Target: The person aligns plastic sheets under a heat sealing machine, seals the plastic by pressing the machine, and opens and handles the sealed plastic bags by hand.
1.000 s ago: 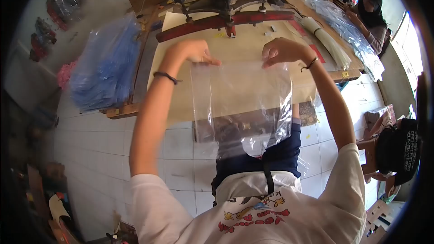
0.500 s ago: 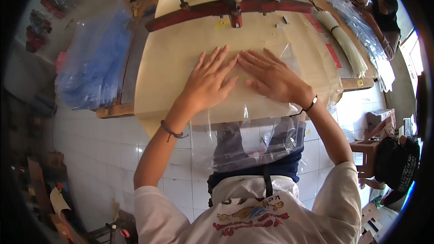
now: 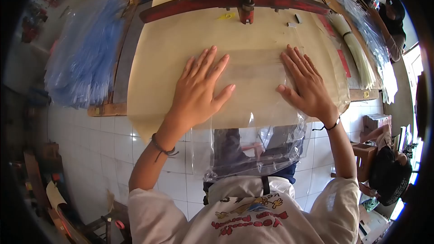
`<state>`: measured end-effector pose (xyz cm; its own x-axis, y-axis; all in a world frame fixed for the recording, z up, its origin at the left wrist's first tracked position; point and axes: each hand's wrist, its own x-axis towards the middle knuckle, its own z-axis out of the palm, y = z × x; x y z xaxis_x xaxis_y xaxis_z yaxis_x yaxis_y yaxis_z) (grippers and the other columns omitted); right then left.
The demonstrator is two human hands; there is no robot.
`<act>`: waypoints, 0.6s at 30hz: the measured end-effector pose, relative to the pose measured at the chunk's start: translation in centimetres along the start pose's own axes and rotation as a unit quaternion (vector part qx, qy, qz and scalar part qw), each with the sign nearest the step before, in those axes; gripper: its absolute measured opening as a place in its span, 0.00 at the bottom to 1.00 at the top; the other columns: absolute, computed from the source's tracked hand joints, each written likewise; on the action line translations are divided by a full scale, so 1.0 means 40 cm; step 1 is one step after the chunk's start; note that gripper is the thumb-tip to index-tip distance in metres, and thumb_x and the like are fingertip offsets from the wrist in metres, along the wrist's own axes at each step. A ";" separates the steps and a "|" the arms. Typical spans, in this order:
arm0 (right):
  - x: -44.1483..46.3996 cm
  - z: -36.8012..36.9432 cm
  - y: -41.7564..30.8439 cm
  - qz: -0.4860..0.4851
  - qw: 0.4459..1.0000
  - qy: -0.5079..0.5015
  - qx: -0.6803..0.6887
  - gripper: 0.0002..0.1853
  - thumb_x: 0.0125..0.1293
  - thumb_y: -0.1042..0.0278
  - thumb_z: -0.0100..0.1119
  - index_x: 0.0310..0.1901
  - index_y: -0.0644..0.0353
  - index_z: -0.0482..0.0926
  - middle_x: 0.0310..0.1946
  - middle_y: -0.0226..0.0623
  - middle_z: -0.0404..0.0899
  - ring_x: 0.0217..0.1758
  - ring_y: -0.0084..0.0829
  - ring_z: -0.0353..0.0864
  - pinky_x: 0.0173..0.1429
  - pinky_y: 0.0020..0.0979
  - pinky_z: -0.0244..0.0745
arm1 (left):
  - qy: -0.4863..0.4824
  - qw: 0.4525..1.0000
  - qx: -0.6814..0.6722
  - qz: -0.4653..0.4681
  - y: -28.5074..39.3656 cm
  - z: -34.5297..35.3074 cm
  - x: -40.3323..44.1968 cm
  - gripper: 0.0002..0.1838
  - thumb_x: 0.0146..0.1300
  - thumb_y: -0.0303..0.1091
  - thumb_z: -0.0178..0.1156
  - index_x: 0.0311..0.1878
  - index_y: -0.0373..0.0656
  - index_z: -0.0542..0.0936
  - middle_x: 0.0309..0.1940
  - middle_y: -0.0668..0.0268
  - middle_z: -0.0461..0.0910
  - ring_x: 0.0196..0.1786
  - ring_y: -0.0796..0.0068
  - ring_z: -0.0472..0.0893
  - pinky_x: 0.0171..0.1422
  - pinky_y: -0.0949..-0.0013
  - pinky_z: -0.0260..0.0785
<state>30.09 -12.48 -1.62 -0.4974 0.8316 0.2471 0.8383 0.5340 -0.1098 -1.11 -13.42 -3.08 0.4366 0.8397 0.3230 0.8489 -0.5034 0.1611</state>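
Observation:
A clear plastic bag (image 3: pixel 253 81) lies on the brown paper sheet (image 3: pixel 158 58) that covers the bench, and its lower part hangs over the front edge. My left hand (image 3: pixel 199 86) rests flat on the bag's left side, fingers spread and holding nothing. On the right side of the bag lies my right hand (image 3: pixel 307 81), palm down, thumb apart from the fingers. Beyond both hands, a red metal bar (image 3: pixel 190 7) of a press-like frame spans the sheet.
Blue plastic sheets (image 3: pixel 86 49) are heaped at the left of the bench. A bundle of pale strips (image 3: pixel 355 49) and more clear plastic (image 3: pixel 366 27) lie at the right. One person (image 3: pixel 395 18) is at the upper right, another (image 3: pixel 391 171) at the lower right.
My hands first held up the bag's top edge, then lay close together on it. Now they are spread apart, one at each side, with the bag flat between them.

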 end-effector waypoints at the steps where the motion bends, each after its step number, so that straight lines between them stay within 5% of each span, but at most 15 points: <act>1: 0.001 0.002 -0.001 0.001 1.000 0.001 0.004 0.43 0.72 0.34 0.51 0.74 0.66 0.64 0.77 0.57 0.58 0.83 0.53 0.53 0.84 0.49 0.47 | 0.009 1.000 0.000 0.004 0.001 0.003 0.002 0.39 0.70 0.56 0.58 0.79 0.47 0.63 0.78 0.51 0.62 0.79 0.49 0.62 0.83 0.47 0.50; 6: -0.019 0.004 -0.018 0.048 0.996 0.074 -0.003 0.45 0.70 0.34 0.54 0.74 0.66 0.63 0.76 0.65 0.57 0.82 0.58 0.53 0.82 0.49 0.50 | 0.155 0.974 0.016 -0.165 0.007 0.033 -0.026 0.48 0.64 0.58 0.66 0.78 0.41 0.61 0.71 0.41 0.68 0.74 0.43 0.67 0.79 0.47 0.55; 9: -0.054 0.031 -0.039 0.187 0.974 0.122 0.032 0.47 0.68 0.35 0.58 0.75 0.65 0.61 0.73 0.68 0.61 0.79 0.60 0.58 0.81 0.49 0.51 | 0.184 0.956 -0.108 -0.199 0.015 0.028 -0.040 0.49 0.62 0.53 0.71 0.78 0.38 0.60 0.66 0.41 0.73 0.69 0.46 0.73 0.75 0.46 0.60; 11: -0.066 0.032 -0.056 0.189 0.952 0.186 0.151 0.40 0.66 0.56 0.69 0.74 0.64 0.62 0.65 0.56 0.71 0.69 0.47 0.72 0.72 0.45 0.66 | 0.208 0.926 -0.255 -0.184 0.031 0.017 -0.043 0.50 0.60 0.47 0.73 0.78 0.35 0.59 0.64 0.44 0.75 0.66 0.48 0.75 0.73 0.45 0.62; 13: -0.075 0.030 -0.065 0.213 0.897 0.230 0.313 0.39 0.65 0.69 0.71 0.73 0.64 0.63 0.62 0.50 0.74 0.61 0.38 0.79 0.63 0.41 0.76 | 0.245 0.860 -0.422 -0.151 0.048 -0.005 -0.046 0.52 0.58 0.41 0.76 0.78 0.32 0.57 0.65 0.47 0.74 0.64 0.50 0.77 0.71 0.45 0.64; 15: -0.088 0.009 -0.083 0.197 0.814 0.302 0.455 0.39 0.64 0.74 0.71 0.74 0.64 0.61 0.58 0.46 0.76 0.53 0.31 0.81 0.54 0.36 0.82 | 0.253 0.754 -0.586 -0.153 0.080 -0.053 -0.058 0.52 0.60 0.45 0.72 0.79 0.31 0.55 0.70 0.46 0.69 0.68 0.48 0.74 0.74 0.45 0.62; 17: -0.100 -0.034 -0.102 0.173 0.705 0.367 0.582 0.40 0.64 0.78 0.71 0.74 0.64 0.60 0.54 0.42 0.78 0.45 0.24 0.83 0.45 0.32 0.88 | 0.192 0.612 -0.760 -0.103 0.075 -0.073 -0.058 0.51 0.63 0.50 0.68 0.80 0.32 0.53 0.74 0.44 0.63 0.72 0.46 0.70 0.77 0.45 0.59; 18: -0.097 -0.063 -0.122 0.155 0.719 0.389 0.554 0.38 0.66 0.75 0.70 0.73 0.66 0.61 0.49 0.39 0.80 0.47 0.25 0.83 0.47 0.34 0.89 | 0.126 0.518 -0.844 -0.056 0.048 -0.068 -0.060 0.51 0.64 0.53 0.64 0.80 0.34 0.53 0.75 0.41 0.60 0.74 0.45 0.68 0.79 0.44 0.57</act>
<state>28.47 -18.69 0.37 0.3124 0.8305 0.4612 -0.0256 0.4927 -0.8698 -1.35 -16.96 -1.00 0.1799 0.9365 0.3011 -0.6987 -0.0938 0.7092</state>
